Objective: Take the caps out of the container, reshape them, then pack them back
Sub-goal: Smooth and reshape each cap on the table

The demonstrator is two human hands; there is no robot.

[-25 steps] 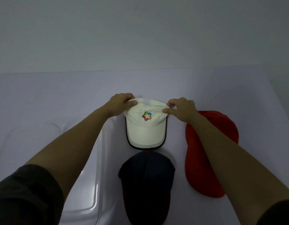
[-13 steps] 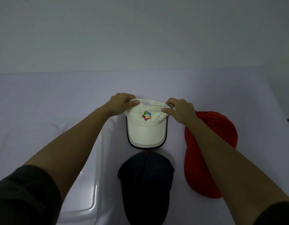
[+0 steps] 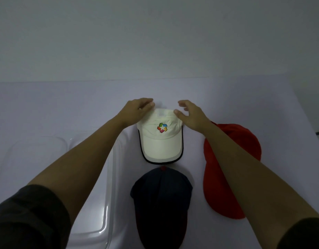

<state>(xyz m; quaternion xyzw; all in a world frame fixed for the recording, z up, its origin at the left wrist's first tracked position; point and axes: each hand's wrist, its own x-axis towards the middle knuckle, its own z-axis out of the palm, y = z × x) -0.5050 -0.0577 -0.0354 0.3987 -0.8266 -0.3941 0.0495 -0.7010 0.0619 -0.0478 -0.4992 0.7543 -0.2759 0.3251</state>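
A white cap (image 3: 161,142) with a multicoloured logo lies flat on the table, its black-edged brim pointing towards me. My left hand (image 3: 137,111) rests at the crown's back left corner with its fingers stretched out and holds nothing. At the back right corner my right hand (image 3: 190,115) hovers with fingers spread, the thumb touching the crown. A navy cap (image 3: 162,203) lies just in front of the white one. To the right lies a red cap (image 3: 221,191), partly under my right forearm. The clear plastic container (image 3: 110,186) sits on the left.
The white table (image 3: 65,108) runs back to a plain grey wall (image 3: 155,42). A second clear plastic shape (image 3: 29,151), perhaps the lid, lies left of the container, under my left forearm. The table's right edge slants away at the far right.
Both hands have let go of the pinched sides of the white cap's crown and opened, shifting slightly towards its back. The cap now lies flat. The other caps have not moved.
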